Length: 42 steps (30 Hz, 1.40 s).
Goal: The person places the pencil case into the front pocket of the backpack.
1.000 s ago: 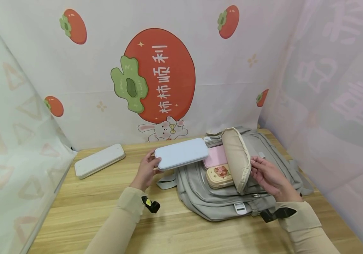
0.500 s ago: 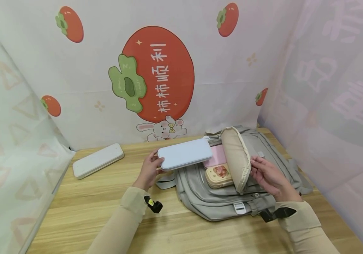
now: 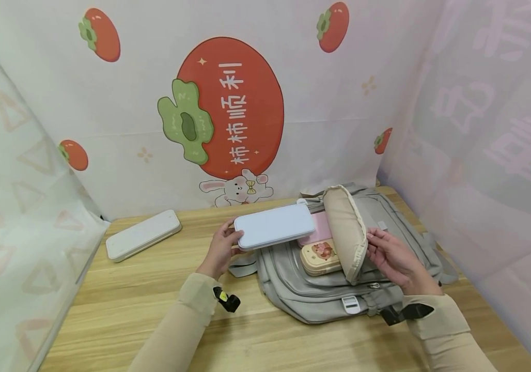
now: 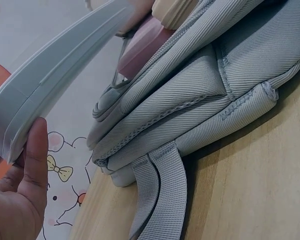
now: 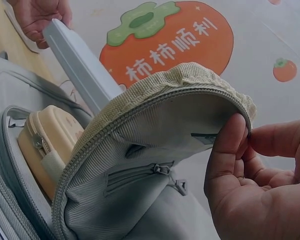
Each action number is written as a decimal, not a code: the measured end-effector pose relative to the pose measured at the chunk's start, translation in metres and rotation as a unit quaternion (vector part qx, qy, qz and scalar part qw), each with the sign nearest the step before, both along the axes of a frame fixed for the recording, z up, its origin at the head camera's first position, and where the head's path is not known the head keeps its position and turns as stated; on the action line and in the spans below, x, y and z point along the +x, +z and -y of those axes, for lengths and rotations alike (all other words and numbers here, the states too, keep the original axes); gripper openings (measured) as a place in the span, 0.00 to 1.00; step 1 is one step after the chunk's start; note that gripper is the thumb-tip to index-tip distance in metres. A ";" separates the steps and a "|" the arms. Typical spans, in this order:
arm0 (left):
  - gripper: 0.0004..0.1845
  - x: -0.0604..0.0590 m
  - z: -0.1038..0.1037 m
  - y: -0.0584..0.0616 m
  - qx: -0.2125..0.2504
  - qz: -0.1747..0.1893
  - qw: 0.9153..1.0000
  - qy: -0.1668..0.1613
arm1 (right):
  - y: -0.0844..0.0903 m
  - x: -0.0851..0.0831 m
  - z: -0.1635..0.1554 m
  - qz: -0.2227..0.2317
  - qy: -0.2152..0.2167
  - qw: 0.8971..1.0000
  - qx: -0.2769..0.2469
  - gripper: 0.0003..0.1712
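A white case (image 3: pixel 143 235) is seen lying on the worktop (image 3: pixel 121 305) at far left. A pale blue pencil case (image 3: pixel 275 226) is clasped at its end in the left hand's (image 3: pixel 221 248) grip and held over the open grey backpack (image 3: pixel 302 289), just above a pink case (image 3: pixel 317 228) and a beige case (image 3: pixel 321 257) inside. At right, the backpack's raised flap (image 3: pixel 345 232) is pinched by the right hand (image 3: pixel 393 258).

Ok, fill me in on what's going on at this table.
A person is working at a grey backpack lying on the wooden table. The right hand pinches the beige flap and holds it up. The left hand grips a pale blue case over the opening, where a pink case and a cream case lie. A white case rests apart at the left.
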<state>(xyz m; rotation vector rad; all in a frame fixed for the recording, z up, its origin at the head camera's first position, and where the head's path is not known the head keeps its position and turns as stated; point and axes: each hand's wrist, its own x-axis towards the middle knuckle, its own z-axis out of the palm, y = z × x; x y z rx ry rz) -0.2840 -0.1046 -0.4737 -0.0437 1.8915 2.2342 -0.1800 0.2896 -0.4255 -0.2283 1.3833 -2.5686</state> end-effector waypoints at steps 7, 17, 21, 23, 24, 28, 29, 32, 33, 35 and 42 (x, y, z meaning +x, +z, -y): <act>0.28 0.000 -0.001 -0.003 0.001 -0.007 1.000 -0.010 | 0.001 -0.001 0.000 0.000 0.006 1.000 -0.007 0.14; 0.30 0.004 -0.005 -0.001 0.006 -0.006 1.000 -0.024 | 0.004 -0.003 0.001 -0.012 0.009 1.000 -0.010 0.14; 0.30 0.004 -0.009 -0.001 0.007 -0.009 1.000 -0.029 | 0.005 -0.002 0.001 -0.014 0.007 1.000 -0.004 0.14; 0.30 0.004 -0.011 -0.002 0.007 -0.010 0.999 -0.030 | 0.005 -0.002 0.001 -0.013 0.006 1.000 -0.002 0.14; 0.30 0.004 -0.012 -0.002 0.007 -0.010 0.999 -0.030 | 0.005 -0.002 0.001 -0.012 0.006 1.000 -0.001 0.14; 0.28 0.005 -0.016 -0.001 0.008 -0.011 1.000 -0.025 | 0.006 -0.002 0.000 -0.008 0.002 1.000 -0.003 0.13; 0.28 0.005 -0.017 -0.001 0.008 -0.010 1.000 -0.024 | 0.006 -0.002 0.000 -0.007 0.001 1.000 -0.003 0.12; 0.29 0.005 -0.019 -0.002 0.006 -0.009 1.000 -0.023 | 0.006 -0.002 0.000 -0.004 0.000 1.000 -0.006 0.12; 0.29 0.005 -0.019 -0.002 0.006 -0.009 1.000 -0.024 | 0.007 -0.001 0.001 -0.004 -0.002 1.000 -0.005 0.12; 0.30 0.005 -0.020 -0.003 0.005 -0.007 1.000 -0.026 | 0.008 -0.001 0.001 -0.001 -0.004 1.000 -0.004 0.12; 0.29 0.004 -0.023 -0.004 0.000 -0.001 1.000 -0.023 | 0.009 -0.001 0.001 -0.001 -0.003 1.000 -0.009 0.12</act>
